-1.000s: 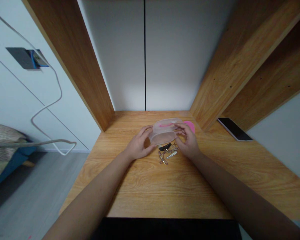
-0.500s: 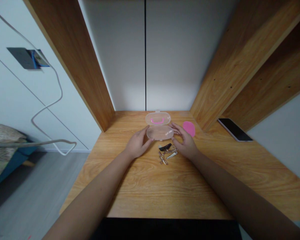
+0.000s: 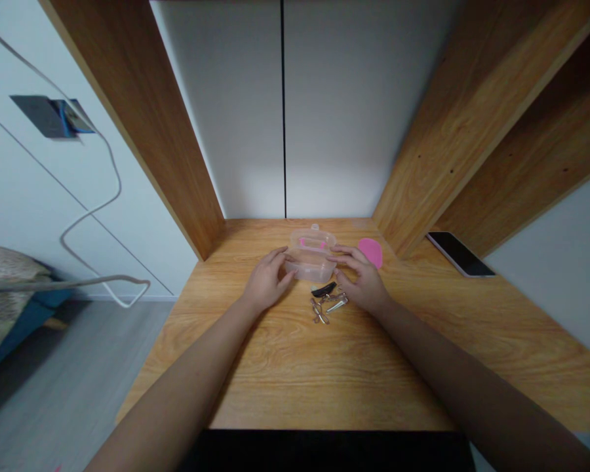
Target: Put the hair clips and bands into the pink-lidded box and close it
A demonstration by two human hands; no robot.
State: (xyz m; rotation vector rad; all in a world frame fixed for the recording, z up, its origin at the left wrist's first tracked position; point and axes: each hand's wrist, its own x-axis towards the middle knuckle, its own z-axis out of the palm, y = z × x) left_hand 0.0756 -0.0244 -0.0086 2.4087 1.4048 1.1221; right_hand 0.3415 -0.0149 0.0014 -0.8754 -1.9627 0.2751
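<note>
A clear plastic box [image 3: 311,271] with a hinged lid [image 3: 313,236] stands open, its lid leaning up at the back and showing a pink handle. My left hand [image 3: 268,280] grips the box's left end, fingers along the side and thumb at the front corner. On the right end, my right hand [image 3: 361,278] holds it the same way, fingers behind and thumb in front. Just in front of the box lie a black hair clip [image 3: 324,289] and several small metal clips [image 3: 337,303], partly overlapping. Close to my right fingers is a pink rounded flat piece [image 3: 370,252].
A phone [image 3: 459,254] lies at the right of the wooden tabletop [image 3: 275,367]. Wooden panels [image 3: 177,131] rise on both sides, with a white back panel between them. A white cable [image 3: 113,164] hangs at the left by a wall socket.
The box has tipped, so its front wall now shows instead of its oval inside. Its lid has swung more upright. Both hands have stayed at its ends.
</note>
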